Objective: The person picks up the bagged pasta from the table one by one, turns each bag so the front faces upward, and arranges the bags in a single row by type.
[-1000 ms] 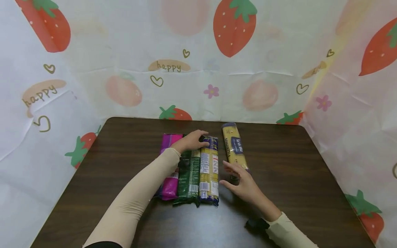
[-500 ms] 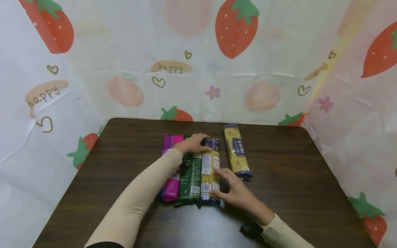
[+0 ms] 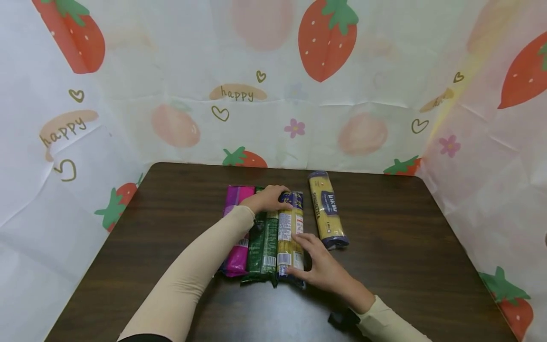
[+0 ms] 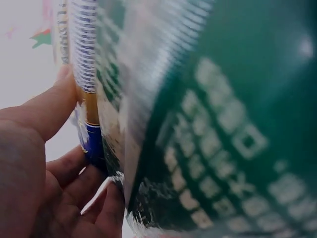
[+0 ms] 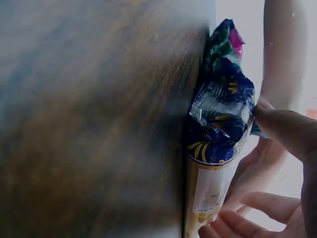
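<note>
A yellow-and-blue spaghetti pack lies lengthwise beside a green spaghetti pack and a bright pink pack. My left hand reaches over the row and holds the yellow-and-blue pack's far end, thumb on top. In the left wrist view, the green pack fills much of the picture, with the left fingers at the pack ends. My right hand holds the same yellow-and-blue pack near its close end; the right wrist view has its thumb against the crinkled blue wrapper.
Apart from the row, a second yellow spaghetti pack lies slightly tilted to the right. Everything rests on a dark wooden table, with a strawberry-print sheet behind and along both sides.
My right hand has moved left from beside the separate yellow pack onto the near part of the yellow-and-blue pack. The left hand stays at that pack's far end.
</note>
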Demonstrator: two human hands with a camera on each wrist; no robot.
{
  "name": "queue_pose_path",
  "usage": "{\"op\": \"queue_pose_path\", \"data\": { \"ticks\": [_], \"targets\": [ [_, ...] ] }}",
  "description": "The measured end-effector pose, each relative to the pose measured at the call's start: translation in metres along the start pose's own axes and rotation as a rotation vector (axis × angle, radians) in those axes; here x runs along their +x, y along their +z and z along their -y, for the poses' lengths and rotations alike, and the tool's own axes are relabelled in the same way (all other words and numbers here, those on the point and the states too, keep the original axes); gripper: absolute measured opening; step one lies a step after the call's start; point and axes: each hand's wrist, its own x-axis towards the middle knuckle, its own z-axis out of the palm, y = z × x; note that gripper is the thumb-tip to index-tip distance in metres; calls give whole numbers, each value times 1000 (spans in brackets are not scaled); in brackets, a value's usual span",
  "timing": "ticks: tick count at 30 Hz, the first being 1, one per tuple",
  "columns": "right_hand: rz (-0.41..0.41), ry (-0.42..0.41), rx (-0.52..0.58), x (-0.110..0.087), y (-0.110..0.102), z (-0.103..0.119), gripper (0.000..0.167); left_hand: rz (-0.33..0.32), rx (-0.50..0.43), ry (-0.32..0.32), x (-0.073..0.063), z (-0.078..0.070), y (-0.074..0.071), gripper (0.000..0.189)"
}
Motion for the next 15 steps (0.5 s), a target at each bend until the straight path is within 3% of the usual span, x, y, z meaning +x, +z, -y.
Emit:
{"op": "queue_pose_path", "data": {
  "ticks": [9,15],
  "targets": [
    [81,90,-91,-3,4,5,114,-5,5,-3,2,1,2,67],
    [132,143,-157,-2,8,7,123,-9,12,-7,3,-1,1,67]
  ]
}}
